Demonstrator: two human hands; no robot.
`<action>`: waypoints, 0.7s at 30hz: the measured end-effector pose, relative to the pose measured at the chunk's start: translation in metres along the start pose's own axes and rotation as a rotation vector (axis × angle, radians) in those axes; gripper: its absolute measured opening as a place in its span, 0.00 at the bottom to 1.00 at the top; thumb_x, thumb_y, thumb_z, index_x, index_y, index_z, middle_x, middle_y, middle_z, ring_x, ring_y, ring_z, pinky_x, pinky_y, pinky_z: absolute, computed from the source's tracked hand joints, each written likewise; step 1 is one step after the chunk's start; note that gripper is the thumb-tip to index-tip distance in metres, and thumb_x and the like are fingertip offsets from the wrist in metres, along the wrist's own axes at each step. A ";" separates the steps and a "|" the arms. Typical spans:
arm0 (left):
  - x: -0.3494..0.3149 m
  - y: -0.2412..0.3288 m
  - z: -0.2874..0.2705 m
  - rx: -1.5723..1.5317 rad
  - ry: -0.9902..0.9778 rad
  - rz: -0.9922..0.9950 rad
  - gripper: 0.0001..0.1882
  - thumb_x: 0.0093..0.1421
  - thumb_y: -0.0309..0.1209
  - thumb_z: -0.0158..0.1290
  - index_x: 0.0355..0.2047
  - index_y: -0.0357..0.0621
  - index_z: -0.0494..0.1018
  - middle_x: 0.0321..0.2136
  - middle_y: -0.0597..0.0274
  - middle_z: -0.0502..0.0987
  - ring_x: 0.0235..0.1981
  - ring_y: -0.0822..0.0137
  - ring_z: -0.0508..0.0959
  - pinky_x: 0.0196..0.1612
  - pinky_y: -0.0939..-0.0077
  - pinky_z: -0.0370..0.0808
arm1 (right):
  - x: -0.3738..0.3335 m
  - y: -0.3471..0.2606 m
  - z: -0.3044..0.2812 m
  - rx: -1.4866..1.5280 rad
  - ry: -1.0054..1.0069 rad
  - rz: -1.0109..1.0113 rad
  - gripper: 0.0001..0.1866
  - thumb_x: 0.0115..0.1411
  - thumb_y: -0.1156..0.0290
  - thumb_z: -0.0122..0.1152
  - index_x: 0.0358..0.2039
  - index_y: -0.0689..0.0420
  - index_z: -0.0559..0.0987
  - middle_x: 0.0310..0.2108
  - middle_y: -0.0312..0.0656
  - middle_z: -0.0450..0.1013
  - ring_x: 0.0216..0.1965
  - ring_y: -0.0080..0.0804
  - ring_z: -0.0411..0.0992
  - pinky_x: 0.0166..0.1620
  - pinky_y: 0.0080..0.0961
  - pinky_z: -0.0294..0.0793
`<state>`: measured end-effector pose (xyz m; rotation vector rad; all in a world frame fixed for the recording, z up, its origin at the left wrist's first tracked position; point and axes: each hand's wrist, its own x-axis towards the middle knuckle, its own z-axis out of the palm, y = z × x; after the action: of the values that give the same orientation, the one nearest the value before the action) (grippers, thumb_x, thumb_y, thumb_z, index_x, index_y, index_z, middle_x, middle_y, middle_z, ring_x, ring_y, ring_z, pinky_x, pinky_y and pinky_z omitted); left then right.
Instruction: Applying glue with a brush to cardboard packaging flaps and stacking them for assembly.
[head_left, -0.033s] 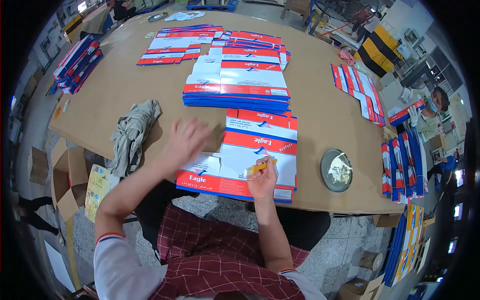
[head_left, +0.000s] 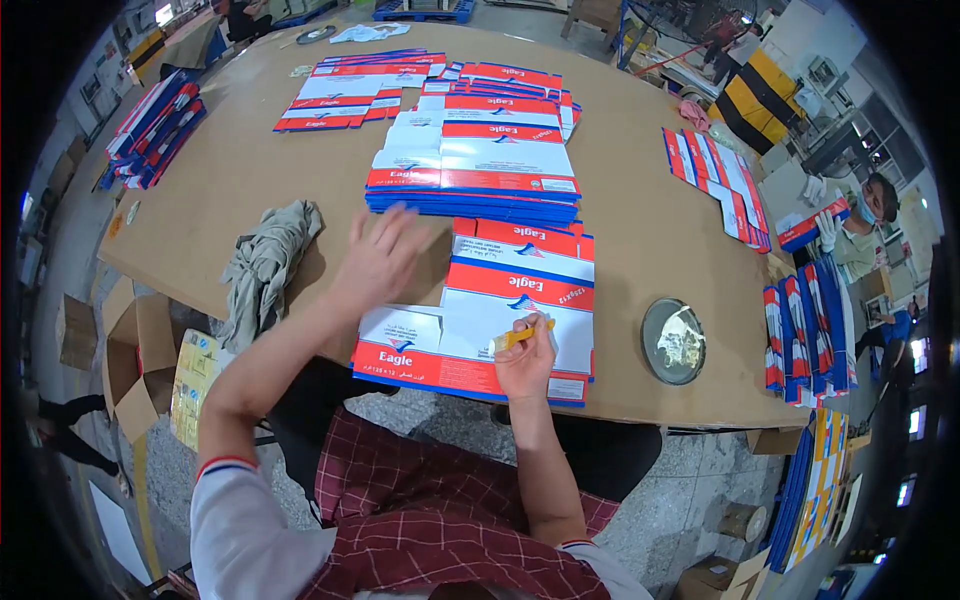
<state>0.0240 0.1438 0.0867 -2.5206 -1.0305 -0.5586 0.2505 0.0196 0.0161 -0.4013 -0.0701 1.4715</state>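
Left hand [head_left: 378, 268] out in front, reaching farther than the right hand [head_left: 528, 370], its left fingers [head_left: 388, 232] loosely spread and aimed ahead, a touch blurred! Left elbow [head_left: 228, 408] bent and flared wide, left forearm [head_left: 292, 348] slanting inward. Over on the other side, right forearm [head_left: 540, 450] runs nearly straight forward, right wrist [head_left: 525, 402] in line, right fingers [head_left: 543, 338] curled into a snug grip.
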 end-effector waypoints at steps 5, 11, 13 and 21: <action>0.066 -0.015 0.063 0.076 -0.075 0.038 0.31 0.51 0.43 0.54 0.56 0.63 0.57 0.56 0.53 0.57 0.58 0.52 0.57 0.51 0.35 0.53 | 0.001 0.004 -0.001 0.019 0.044 -0.014 0.09 0.63 0.59 0.44 0.31 0.47 0.70 0.25 0.30 0.67 0.18 0.13 0.62 0.21 0.10 0.67; 0.090 -0.038 0.105 0.157 -0.111 -0.012 0.38 0.46 0.39 0.58 0.58 0.69 0.54 0.54 0.56 0.60 0.55 0.51 0.61 0.50 0.43 0.59 | 0.000 0.005 -0.006 0.126 -0.080 0.023 0.11 0.63 0.60 0.45 0.31 0.53 0.70 0.27 0.35 0.67 0.32 0.18 0.68 0.26 0.10 0.75; 0.095 -0.044 0.113 0.209 -0.115 -0.007 0.40 0.46 0.37 0.59 0.58 0.69 0.53 0.53 0.57 0.61 0.54 0.51 0.61 0.50 0.44 0.60 | 0.002 0.002 -0.001 0.145 -0.034 0.000 0.11 0.63 0.60 0.44 0.31 0.52 0.70 0.27 0.34 0.67 0.33 0.16 0.68 0.26 0.10 0.75; 0.107 -0.036 0.117 0.174 -0.134 -0.016 0.40 0.49 0.37 0.57 0.59 0.71 0.50 0.50 0.54 0.62 0.50 0.49 0.65 0.46 0.43 0.63 | 0.005 0.001 -0.006 0.122 -0.048 -0.005 0.10 0.63 0.60 0.44 0.31 0.51 0.70 0.27 0.34 0.69 0.25 0.16 0.68 0.26 0.09 0.74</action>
<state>0.0943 0.2842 0.0445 -2.4242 -1.0966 -0.2925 0.2514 0.0236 0.0091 -0.2661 -0.0193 1.4726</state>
